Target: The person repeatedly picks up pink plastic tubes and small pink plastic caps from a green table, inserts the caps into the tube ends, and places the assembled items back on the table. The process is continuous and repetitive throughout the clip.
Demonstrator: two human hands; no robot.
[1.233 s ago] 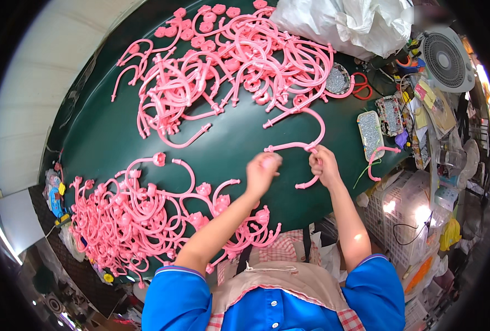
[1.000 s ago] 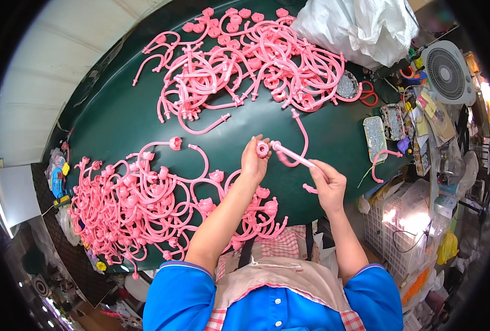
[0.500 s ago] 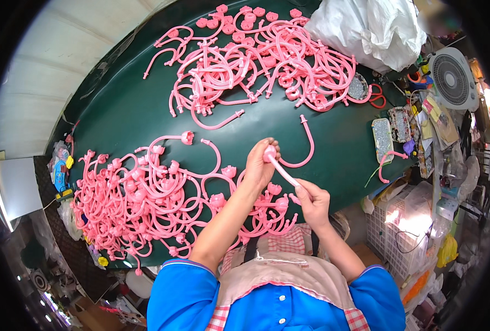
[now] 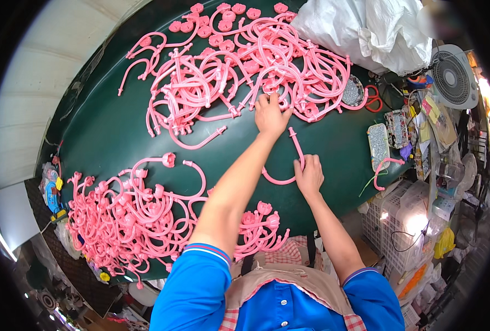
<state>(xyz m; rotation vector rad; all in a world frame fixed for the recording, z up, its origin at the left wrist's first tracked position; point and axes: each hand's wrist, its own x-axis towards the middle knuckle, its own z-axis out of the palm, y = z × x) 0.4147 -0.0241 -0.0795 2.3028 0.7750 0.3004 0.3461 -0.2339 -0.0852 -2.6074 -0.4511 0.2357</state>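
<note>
My left hand (image 4: 271, 115) reaches to the near edge of the far pile of pink curved tubes (image 4: 217, 83). Its fingers bend down beside a pink flower-shaped cup (image 4: 270, 86), with the thumb held apart; the fingertips are partly hidden. Closer to me, my right hand (image 4: 310, 175) closes on a single pink curved tube (image 4: 281, 181), whose knobbed end points away from me. At the near left lies a heap of similar tubes with flower-shaped cups on their ends (image 4: 129, 220).
Everything pink lies on a dark green tabletop (image 4: 344, 149). A white sack (image 4: 366, 36) stands at the far right, near red-handled scissors (image 4: 373, 99) and a fan (image 4: 452, 77). Trays of small shiny pieces (image 4: 377, 146) line the right edge, beside a white crate (image 4: 402, 215).
My left hand has left the tube-and-cup piece and moved away to the far pile. My right hand has shifted onto the lone curved tube. The finished-looking piece is out of my hands.
</note>
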